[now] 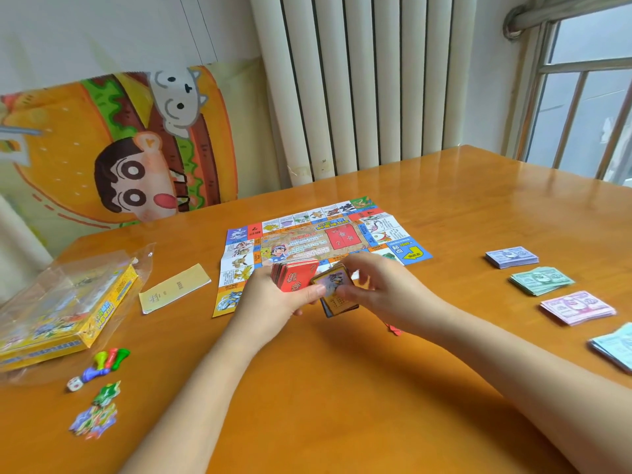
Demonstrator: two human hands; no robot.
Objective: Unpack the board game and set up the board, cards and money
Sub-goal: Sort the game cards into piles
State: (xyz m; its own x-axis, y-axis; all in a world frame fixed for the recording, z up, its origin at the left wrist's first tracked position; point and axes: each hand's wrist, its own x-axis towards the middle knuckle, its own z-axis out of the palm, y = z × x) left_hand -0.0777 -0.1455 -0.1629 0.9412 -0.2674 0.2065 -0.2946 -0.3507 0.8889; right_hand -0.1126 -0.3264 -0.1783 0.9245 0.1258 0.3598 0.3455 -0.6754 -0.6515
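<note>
Nearest the lens, our left forearm (205, 388) and right forearm (513, 364) are reaching over the orange table (342, 422) to meet at the near edge of the board (307, 234). The board is lying unfolded and flat at mid-table.

Grip: the left hand (273, 295) is curling round a thick red-backed card stack (295, 275) and holding it upright on edge. The right hand (376, 285) is pinching a smaller picture-card stack (337, 292) from above, fingers bent over its top. The left thumb appears to be touching this stack too. We cannot tell whether the stack is resting on the table or hanging clear; motion blur is hiding the lower edge.

Money: four piles are sitting in a row well to our right: the purple notes (512, 257), green notes (540, 280), pink notes (578, 307) and pale blue notes (615, 347). We are judging that part as sorted.

To our left, the yellow box (61, 316) is lying in its clear wrapper, beside a folded leaflet (174, 289). The pawns (109, 360), a die (74, 384) and some cardboard tokens (95, 419) are lying nearer us.

Step in hand, as we are reading it: splitting the cards into two kinds. Board and money look done, the cards not yet placed.

Next move calls for squaring each stack and setting it down apart. The red one would probably go on the red panel (343, 236) printed mid-board, laid gently so the thin sheet does not shift.
</note>
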